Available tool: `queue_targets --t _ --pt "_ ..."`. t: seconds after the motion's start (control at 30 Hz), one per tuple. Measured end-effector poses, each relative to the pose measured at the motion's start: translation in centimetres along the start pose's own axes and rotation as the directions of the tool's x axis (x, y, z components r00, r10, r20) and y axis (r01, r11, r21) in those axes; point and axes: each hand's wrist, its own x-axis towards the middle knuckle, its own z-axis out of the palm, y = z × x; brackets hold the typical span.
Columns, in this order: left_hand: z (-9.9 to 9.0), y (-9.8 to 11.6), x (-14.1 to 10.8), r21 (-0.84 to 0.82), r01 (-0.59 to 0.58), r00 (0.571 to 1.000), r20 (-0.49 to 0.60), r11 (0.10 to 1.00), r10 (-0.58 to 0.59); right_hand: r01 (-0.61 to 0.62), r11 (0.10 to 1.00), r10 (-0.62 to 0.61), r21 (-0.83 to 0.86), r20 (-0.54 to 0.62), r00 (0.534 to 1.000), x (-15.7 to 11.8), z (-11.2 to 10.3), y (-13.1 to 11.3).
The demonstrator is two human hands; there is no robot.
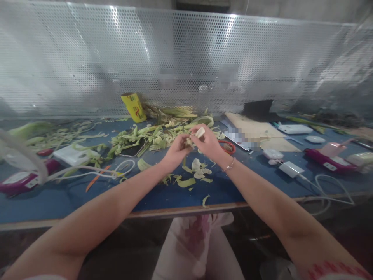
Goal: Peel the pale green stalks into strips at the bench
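Both hands meet over the middle of the blue table. My right hand, with a bracelet at the wrist, is closed on a pale cream plant piece that sticks up between the fingers. My left hand is closed just beside it, its fingertips against pale plant matter whose shape is partly hidden. Below the hands lie loose whitish petal-like pieces and a curled pale green strip. Behind and to the left spreads a heap of green plant strips. Red-handled scissors seem to lie right of my right hand.
A yellow can-like container leans by a perforated metal panel. A dark phone lies near the heap. At right are brown papers, a white charger and a purple power strip. White cables cross the left side.
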Motion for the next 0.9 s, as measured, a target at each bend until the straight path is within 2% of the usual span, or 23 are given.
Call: queue_targets --t 0.23,0.4,0.53,0.67,0.8,0.9 --pt "0.1 0.4 -0.1 -0.156 0.041 0.997 -0.054 0.987 -0.050 -0.094 0.989 0.096 0.112 -0.020 0.995 0.1 0.1 -0.3" --pt "0.2 0.4 -0.2 -0.142 0.054 0.997 -0.053 0.988 -0.063 -0.170 0.967 0.177 0.192 -0.017 0.984 0.2 0.0 -0.7" --pt "-0.1 -0.5 0.0 -0.079 0.008 0.999 -0.041 0.997 -0.011 -0.147 0.972 0.156 0.182 -0.034 0.987 0.2 -0.2 -0.8" --pt "-0.3 -0.9 0.1 -0.054 -0.013 0.999 -0.031 0.998 0.011 -0.107 0.975 0.109 0.195 0.002 0.994 0.0 -0.2 -0.7" --pt "-0.2 -0.2 0.1 -0.107 0.000 0.998 -0.063 0.994 -0.007 -0.050 0.969 0.042 0.242 0.040 0.998 -0.1 -0.1 -0.3" --pt "-0.1 0.5 0.1 -0.148 -0.023 0.993 -0.121 0.989 0.006 -0.075 0.966 0.063 0.247 0.056 0.996 -0.2 0.1 -0.2"
